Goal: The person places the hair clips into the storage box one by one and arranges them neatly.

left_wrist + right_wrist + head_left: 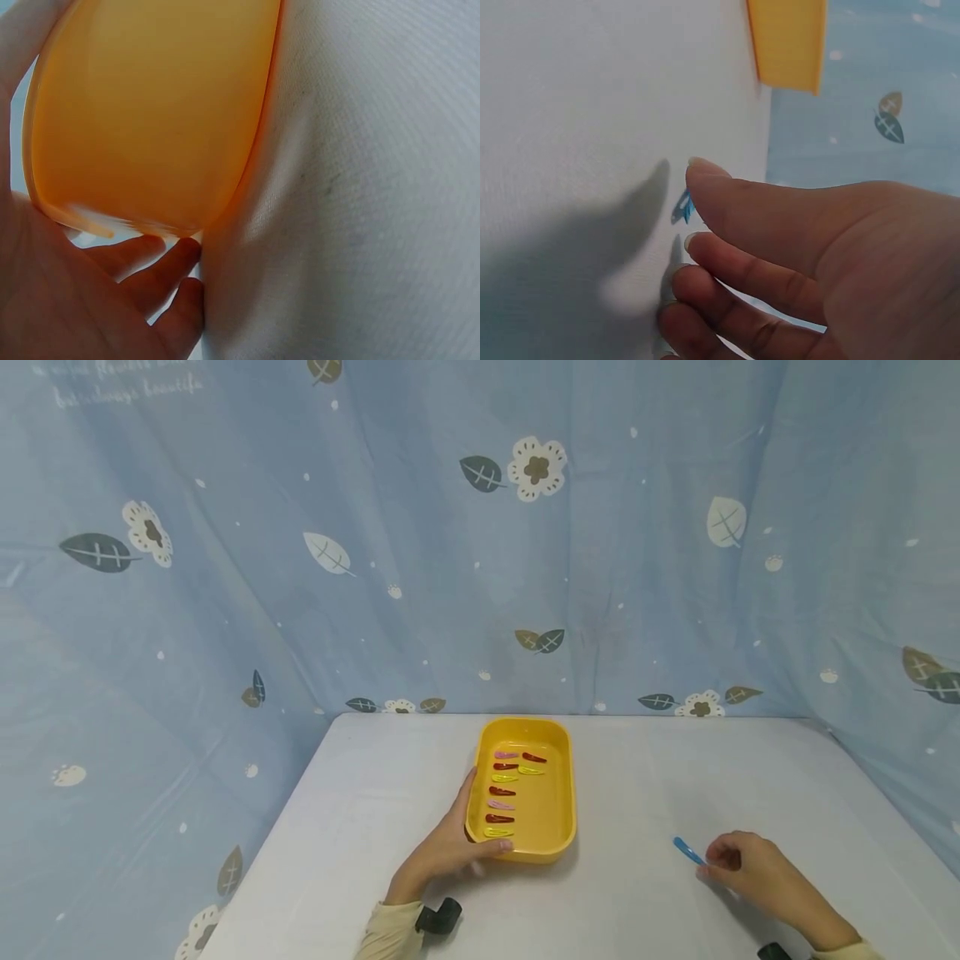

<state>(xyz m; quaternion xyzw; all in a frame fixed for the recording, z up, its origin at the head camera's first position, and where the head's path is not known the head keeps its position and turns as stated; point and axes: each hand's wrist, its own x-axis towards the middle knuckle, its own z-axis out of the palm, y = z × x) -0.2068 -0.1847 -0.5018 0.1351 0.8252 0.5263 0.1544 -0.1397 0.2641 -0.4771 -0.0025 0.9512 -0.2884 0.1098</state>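
A yellow tray (555, 793) stands mid-table, holding several small hair clips (501, 792) in red, yellow and pink. My left hand (457, 842) grips its near left corner, the thumb along the front rim and the fingers at the left side. The left wrist view shows the tray's wall (150, 112) close up beside the fingers. On the right, a blue hair clip (686, 849) lies at the fingertips of my right hand (757, 870). In the right wrist view, thumb and index finger stand apart with the clip (688, 208) showing partly behind the thumb.
The white table (637, 777) reaches back to a blue patterned curtain (450, 527), which also hangs along both sides. Black wrist straps (440, 917) sit on both forearms.
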